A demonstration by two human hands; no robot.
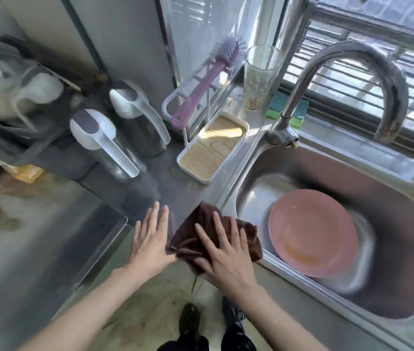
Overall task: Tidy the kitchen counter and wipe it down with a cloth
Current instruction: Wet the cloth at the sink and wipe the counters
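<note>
Two hands at the counter (130, 198), wiping under way.
Right hand (226, 252) presses flat on the cloth (201, 224) beside the sink (327, 158); left hand (151, 239) open, empty. Jugs, tray, glass remain.

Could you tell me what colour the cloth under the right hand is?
The cloth is dark brown, in the head view.

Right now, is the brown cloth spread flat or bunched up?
Bunched up. The brown cloth lies crumpled in folds on the counter beside the sink, with the right hand pressed flat on it.
</note>
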